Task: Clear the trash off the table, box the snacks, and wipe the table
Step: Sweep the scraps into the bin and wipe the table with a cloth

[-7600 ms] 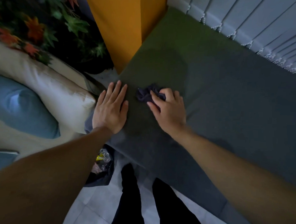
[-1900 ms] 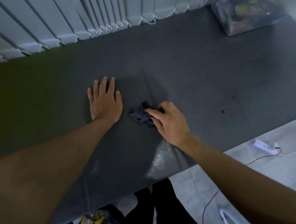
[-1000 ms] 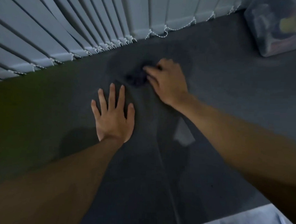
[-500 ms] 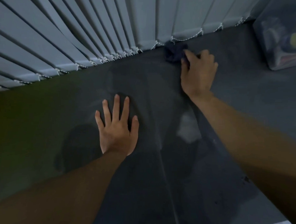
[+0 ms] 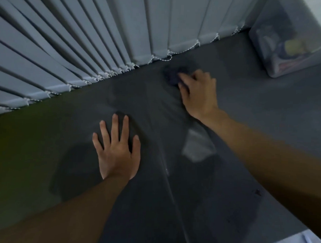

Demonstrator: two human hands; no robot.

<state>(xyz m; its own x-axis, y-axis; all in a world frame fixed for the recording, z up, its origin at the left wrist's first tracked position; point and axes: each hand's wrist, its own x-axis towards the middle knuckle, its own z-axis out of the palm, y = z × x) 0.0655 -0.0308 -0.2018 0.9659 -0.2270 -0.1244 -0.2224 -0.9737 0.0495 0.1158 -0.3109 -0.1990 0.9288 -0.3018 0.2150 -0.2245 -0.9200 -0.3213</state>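
Note:
The dark grey table (image 5: 256, 115) fills most of the view. My right hand (image 5: 199, 93) presses a dark crumpled cloth (image 5: 173, 75) onto the table near its far edge, fingers curled over it; most of the cloth shows beyond the fingertips. My left hand (image 5: 117, 149) lies flat on the table, fingers spread, holding nothing. A clear plastic box (image 5: 290, 38) with snack packets inside stands at the far right corner.
White vertical blinds (image 5: 104, 37) with a beaded chain hang along the table's far edge. A small dark crumb (image 5: 257, 192) lies on the table near the right forearm. A strip of pale floor (image 5: 297, 242) shows at the bottom right.
My right hand has slid the cloth back from the far edge by the blinds, a little toward me and to the left. My left hand has stayed flat in place.

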